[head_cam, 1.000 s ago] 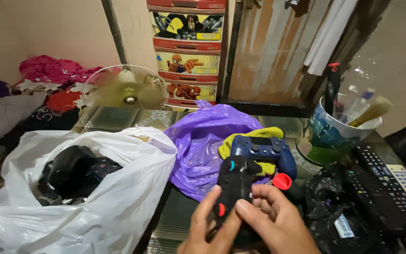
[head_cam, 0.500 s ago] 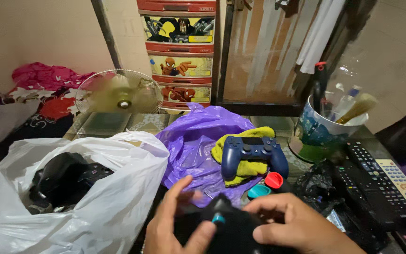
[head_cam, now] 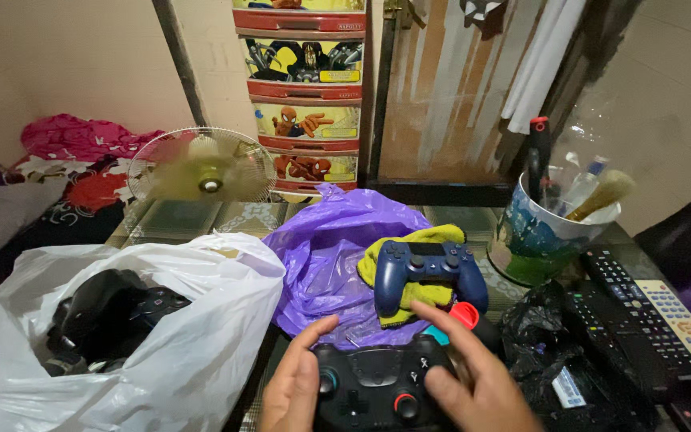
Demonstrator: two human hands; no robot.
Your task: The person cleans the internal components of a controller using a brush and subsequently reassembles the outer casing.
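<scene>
A black game controller (head_cam: 377,388) lies face up at the bottom middle, held from both sides. My left hand (head_cam: 293,384) grips its left edge with the thumb raised. My right hand (head_cam: 473,380) covers its right side, fingers spread over the top. Just beyond it a dark blue controller (head_cam: 425,272) rests on a yellow cloth (head_cam: 409,248) over a purple plastic bag (head_cam: 333,256). A small red and teal part (head_cam: 457,318) shows between the two controllers.
A white plastic bag (head_cam: 161,336) at left holds several black controllers (head_cam: 105,316). A running fan (head_cam: 205,172) stands behind it. At right are a printed cup of brushes (head_cam: 549,228), remote controls (head_cam: 653,316) and a black bag (head_cam: 553,344). A drawer unit (head_cam: 305,88) stands at the back.
The black controller came down from upright in front of the blue one to flat and face up near me. My hands shifted to its two sides.
</scene>
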